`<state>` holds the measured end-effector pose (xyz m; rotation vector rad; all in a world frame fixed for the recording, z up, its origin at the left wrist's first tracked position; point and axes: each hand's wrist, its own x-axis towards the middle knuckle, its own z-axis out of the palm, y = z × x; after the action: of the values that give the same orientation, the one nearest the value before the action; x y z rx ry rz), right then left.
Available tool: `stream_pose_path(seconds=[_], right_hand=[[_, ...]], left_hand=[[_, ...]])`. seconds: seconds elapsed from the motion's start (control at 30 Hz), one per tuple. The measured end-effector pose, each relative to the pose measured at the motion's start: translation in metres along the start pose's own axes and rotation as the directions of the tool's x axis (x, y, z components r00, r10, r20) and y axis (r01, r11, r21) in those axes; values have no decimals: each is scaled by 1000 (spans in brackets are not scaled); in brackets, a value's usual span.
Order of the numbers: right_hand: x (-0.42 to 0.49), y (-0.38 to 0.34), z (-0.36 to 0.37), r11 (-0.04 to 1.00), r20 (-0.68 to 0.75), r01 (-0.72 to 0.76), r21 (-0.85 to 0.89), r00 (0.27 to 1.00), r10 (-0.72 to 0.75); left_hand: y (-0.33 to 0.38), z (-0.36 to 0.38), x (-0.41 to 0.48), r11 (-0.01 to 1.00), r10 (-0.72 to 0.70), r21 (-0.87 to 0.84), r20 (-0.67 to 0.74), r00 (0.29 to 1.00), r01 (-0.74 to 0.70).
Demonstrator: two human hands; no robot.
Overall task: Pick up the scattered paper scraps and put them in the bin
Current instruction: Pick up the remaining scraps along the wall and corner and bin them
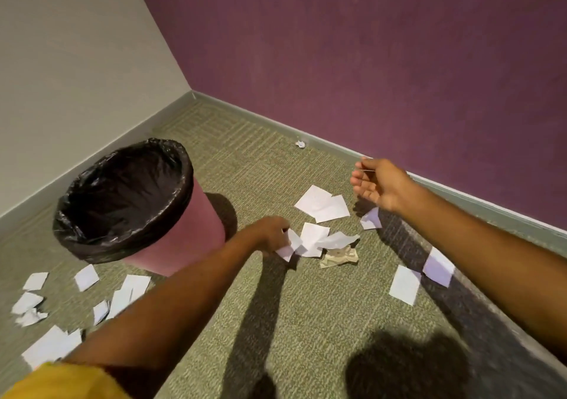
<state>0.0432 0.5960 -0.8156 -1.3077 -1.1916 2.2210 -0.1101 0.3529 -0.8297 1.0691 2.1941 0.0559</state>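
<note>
Scrap point(290, 246) of white paper pinched by left hand point(273, 233), mid-carpet point(306, 322), just right of bin point(196, 230). Bin stands toward carpet's far left corner. Right hand point(377, 183) relaxed, fingers loose, holding nothing. Other scraps point(87, 277) scattered along carpet's left edge.

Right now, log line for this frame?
left hand: pinches scrap | right hand: open, raised | bin: upright, lined | other scraps: on carpet

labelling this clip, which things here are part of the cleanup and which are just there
Job: pink bin with black liner; white paper scraps; crumpled tan paper; small paper ball; left hand gripping one scrap; right hand, empty.
Just there: carpet; purple wall; baseboard; yellow sleeve.
</note>
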Motion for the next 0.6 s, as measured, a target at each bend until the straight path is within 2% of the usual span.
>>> stream_pose_path(seconds=[0.17, 0.27, 0.33, 0.43, 0.53, 0.6], right_hand=[[-22, -9, 31, 915, 176, 67, -397, 984, 4], [-38, 4, 35, 780, 198, 138, -611, 980, -18], [-42, 16, 33, 647, 227, 182, -740, 974, -14], [-49, 32, 24, 455, 281, 233, -860, 959, 40], [-56, 46, 14, 215, 323, 307, -927, 946, 39], [-53, 59, 7, 127, 349, 341, -931, 936, 47]], left_hand=[[4, -74, -1, 991, 39, 128, -9, 999, -37], [13, -97, -15, 955, 179, 242, -22, 984, -169], [11, -99, -24, 933, 233, 279, 14, 972, -228], [-10, -83, -20, 956, 256, 127, 79, 963, -265], [-21, -54, -3, 955, 292, 34, 33, 956, -293], [-20, -32, 9, 961, 276, -31, -5, 961, -276]])
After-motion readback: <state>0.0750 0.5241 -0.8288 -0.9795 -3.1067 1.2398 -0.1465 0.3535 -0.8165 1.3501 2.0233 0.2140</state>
